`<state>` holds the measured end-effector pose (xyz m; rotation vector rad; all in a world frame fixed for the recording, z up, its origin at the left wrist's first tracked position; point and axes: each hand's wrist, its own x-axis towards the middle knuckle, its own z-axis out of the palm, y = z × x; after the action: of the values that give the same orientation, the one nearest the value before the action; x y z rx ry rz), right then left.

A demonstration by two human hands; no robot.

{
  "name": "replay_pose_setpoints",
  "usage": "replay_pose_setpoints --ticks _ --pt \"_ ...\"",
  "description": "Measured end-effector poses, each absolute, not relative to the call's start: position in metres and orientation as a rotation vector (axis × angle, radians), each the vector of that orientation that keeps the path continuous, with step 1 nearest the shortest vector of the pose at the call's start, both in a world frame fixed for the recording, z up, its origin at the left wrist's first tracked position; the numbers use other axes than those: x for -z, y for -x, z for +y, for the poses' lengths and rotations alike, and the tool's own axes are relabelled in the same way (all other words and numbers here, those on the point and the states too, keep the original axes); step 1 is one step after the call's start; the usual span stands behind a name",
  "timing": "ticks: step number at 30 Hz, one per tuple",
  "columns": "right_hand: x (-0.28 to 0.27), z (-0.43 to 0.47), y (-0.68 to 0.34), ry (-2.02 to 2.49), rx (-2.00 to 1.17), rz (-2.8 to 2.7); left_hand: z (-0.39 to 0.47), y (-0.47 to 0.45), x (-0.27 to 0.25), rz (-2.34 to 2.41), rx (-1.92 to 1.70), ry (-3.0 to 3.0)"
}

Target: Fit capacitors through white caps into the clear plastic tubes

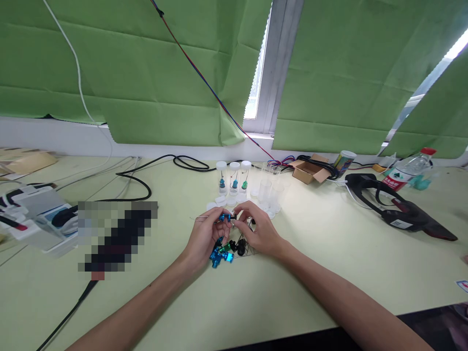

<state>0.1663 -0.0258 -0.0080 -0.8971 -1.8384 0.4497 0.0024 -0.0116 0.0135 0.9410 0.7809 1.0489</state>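
Note:
Between my hands lies a small blue metal part [224,217] with a black end and a thin wire sticking out to the left. The fingers of my left hand [203,239] are closed around its blue body. With thumb and fingertips, my right hand [259,231] pinches the black end. Just below, on the table, sit loose blue metal parts [219,257], a green metal part [226,247] and black round pieces [241,246] with thin metal rods. My right hand partly hides this pile.
Behind my hands stand white-capped clear tubes [234,178] holding blue and green parts, beside several clear tubes [265,190]. A cardboard box [309,171], black headset [398,212] and bottle [411,168] are at right. Left are a white device [47,219] and black cable [149,187].

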Motion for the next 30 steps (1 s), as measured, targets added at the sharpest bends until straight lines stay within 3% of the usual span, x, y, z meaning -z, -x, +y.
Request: replay_pose_setpoints --ticks 30 --pt "0.0091 -0.0262 -0.1659 0.9 -0.451 -1.827 -0.0099 -0.0018 -0.0115 0.781 -1.04 -0.975"
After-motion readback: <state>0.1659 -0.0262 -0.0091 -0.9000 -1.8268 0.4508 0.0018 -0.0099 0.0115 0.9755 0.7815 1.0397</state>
